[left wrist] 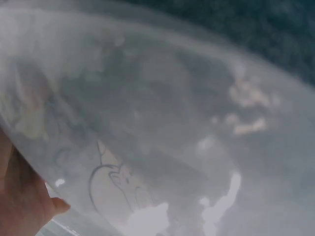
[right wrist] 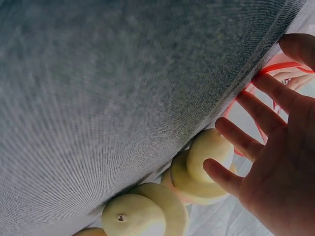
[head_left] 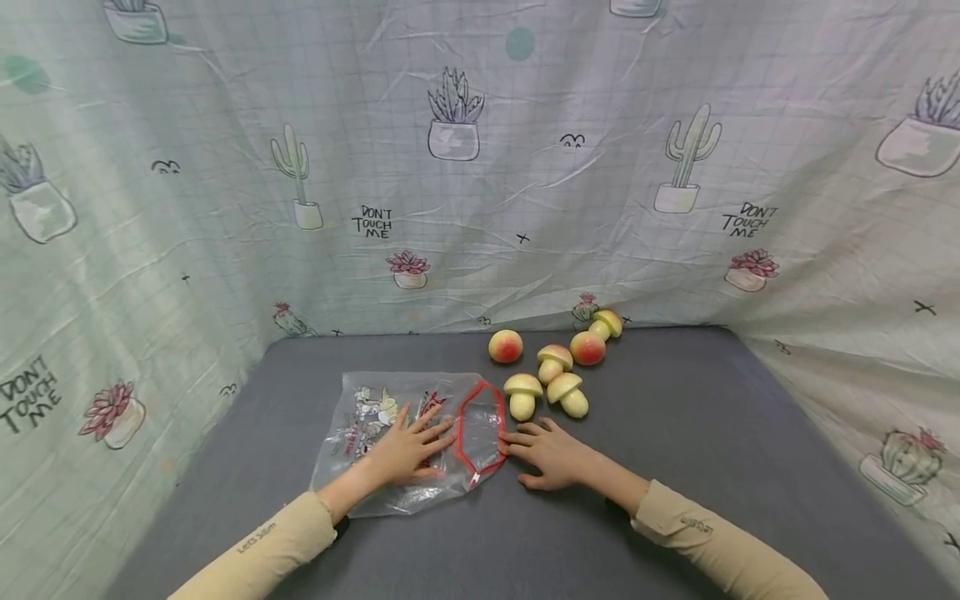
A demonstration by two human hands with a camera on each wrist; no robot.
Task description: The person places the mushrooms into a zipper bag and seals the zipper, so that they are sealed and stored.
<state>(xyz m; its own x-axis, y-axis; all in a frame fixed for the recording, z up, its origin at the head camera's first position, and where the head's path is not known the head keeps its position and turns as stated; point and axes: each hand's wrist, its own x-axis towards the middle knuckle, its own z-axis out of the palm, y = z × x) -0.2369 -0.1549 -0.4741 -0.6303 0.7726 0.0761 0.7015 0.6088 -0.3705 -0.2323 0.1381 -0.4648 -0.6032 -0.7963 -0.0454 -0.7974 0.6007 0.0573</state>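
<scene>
Both hands unclenched, nothing pinched. Left hand (head_left: 401,450) rests palm-down, fingers spread, on the clear bag (head_left: 420,387); right hand (head_left: 551,454) has straight fingers, tips touching the far side of the bag's red rim (head_left: 461,417), thumb apart from it

Bag lies flat on the grey table (head_left: 645,467) in front of me, left of centre, mouth toward my right. Rim makes a spread loop between my two sets of fingertips, zip pull (head_left: 475,479) at its near corner. My read: broad left palm stops thin film sliding or curling, right fingertips hold the loop apart. Light touch makes sense, film this limp would crumple under a grip

Mushrooms (head_left: 522,396): four with stems showing, grouped just beyond my right hand, nearest one close to the rim. Two round red-patched pieces (head_left: 506,347) sit among and beside them, can't tell if those are caps too. Cluster is outside the bag, within easy reach of the right I'd say

Text: both sleeves (head_left: 262,537) look like "Let's Slim". Curtain (head_left: 480,217) repeats "DON'T TOUCH ME". Bag has cartoon figures plus red lettering, partly under my left, can't read it. Left wrist view is mostly blurred film, no brand legible there
</scene>
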